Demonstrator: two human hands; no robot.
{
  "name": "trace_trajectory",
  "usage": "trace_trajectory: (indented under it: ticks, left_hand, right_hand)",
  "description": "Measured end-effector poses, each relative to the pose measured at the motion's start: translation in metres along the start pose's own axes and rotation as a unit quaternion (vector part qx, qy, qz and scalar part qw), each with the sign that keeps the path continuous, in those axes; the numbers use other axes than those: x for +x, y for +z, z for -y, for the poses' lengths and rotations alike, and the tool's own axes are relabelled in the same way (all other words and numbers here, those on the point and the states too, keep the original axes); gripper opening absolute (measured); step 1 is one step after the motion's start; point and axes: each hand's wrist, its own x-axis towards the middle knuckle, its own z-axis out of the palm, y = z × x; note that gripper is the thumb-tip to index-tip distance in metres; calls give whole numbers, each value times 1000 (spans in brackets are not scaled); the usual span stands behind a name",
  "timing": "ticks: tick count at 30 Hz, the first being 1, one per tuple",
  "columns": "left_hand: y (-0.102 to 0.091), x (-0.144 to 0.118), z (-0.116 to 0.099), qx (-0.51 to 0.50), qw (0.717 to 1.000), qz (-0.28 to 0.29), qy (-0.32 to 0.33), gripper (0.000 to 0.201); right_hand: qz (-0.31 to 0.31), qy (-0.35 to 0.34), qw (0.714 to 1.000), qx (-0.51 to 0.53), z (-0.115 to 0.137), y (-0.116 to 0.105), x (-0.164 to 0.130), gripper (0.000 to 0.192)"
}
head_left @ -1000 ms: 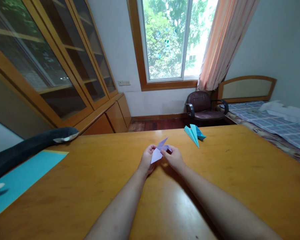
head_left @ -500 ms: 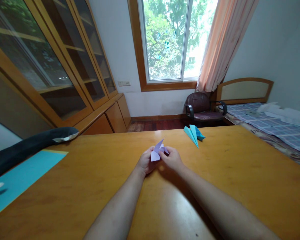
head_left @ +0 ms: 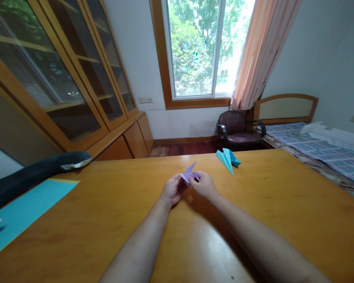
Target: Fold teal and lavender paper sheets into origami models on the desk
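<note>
Both hands meet over the middle of the wooden table [head_left: 283, 204]. Between them is a small folded lilac paper [head_left: 189, 173], its point sticking up and away from me. My left hand [head_left: 172, 189] pinches its left side, and my right hand [head_left: 204, 184] pinches its right side. Most of the paper is hidden by my fingers. A folded turquoise paper plane [head_left: 226, 158] lies on the table beyond my right hand, near the far edge.
A turquoise sheet [head_left: 23, 210] lies at the table's left edge, with a dark plush toy [head_left: 32, 175] over it. Glass-door cabinets [head_left: 61, 74] line the left wall. Beyond the table stand a dark armchair [head_left: 238, 129] and a bed [head_left: 321, 147].
The lilac paper has been folded smaller between my fingers; less of it shows than a second ago. Both hands have stayed in about the same spot.
</note>
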Motion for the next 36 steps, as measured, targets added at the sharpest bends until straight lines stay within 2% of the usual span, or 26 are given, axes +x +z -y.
trace_trajectory:
  ticks: [3, 6, 11, 14, 19, 25, 36]
  left_hand:
    - [2, 2, 1, 20, 999, -27, 0, 29]
    - [3, 3, 3, 50, 996, -73, 6, 29]
    - [4, 5, 7, 97, 992, -84, 16, 34]
    - [6, 5, 11, 143, 987, -74, 22, 37]
    - [9, 2, 15, 228, 972, -46, 40, 35]
    - [11, 0, 14, 247, 967, -45, 43, 30]
    - [11, 2, 15, 250, 966, -48, 42, 29]
  right_hand:
    - [-9, -10, 998, -66, 0, -10, 9, 26]
    - [-19, -12, 985, -172, -5, -29, 27, 26]
    - [-57, 42, 935, -347, -23, -66, 68, 28]
    - [-60, 103, 906, -406, -38, -81, 88, 29]
    - [-35, 165, 890, -424, -63, -89, 98, 32]
    - [-22, 198, 891, -407, -86, -78, 92, 37]
    - [-8, 247, 893, -377, -93, -74, 92, 34]
